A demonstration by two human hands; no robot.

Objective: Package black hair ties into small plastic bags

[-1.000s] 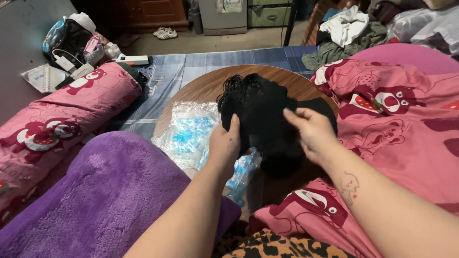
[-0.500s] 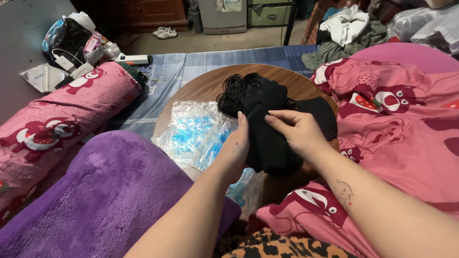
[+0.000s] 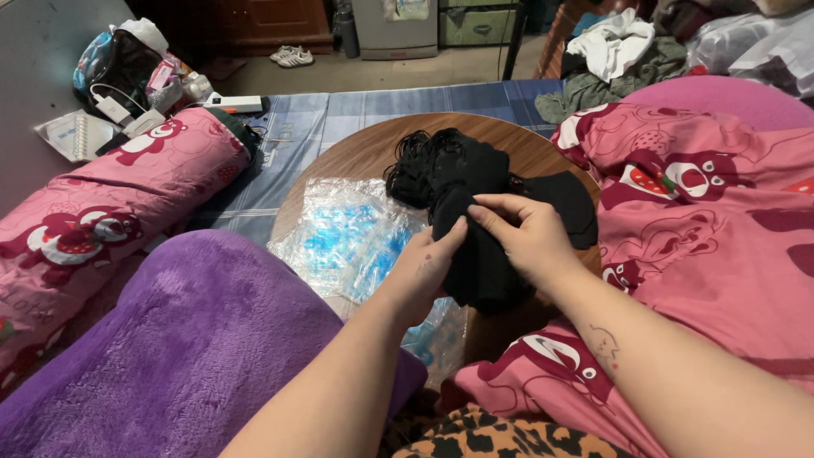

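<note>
Table (image 3: 356,153): round, wooden — plastic bags (image 3: 343,237) lie on its left part.
Black cloth (image 3: 475,254): on the table's near edge, beside a black pile (image 3: 441,165).
Left hand (image 3: 428,267): fingers pinched on the cloth.
Right hand (image 3: 526,237): likewise pinched on it.
Risk: limp cloth could slip off the edge — only 2 light pinches hold it.

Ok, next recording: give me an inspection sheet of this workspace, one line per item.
Surface: round wooden table, partly covered.
Job's things: pile of black cloth pieces; top piece pinched by both hands.
Clutter: clear plastic bags with blue print, left of the pile.
Hands: left hand and right hand grip the black cloth.
Cables: white charger and cord, far left.
Surroundings: pink blankets, purple blanket, clothes heap, shoes.
</note>
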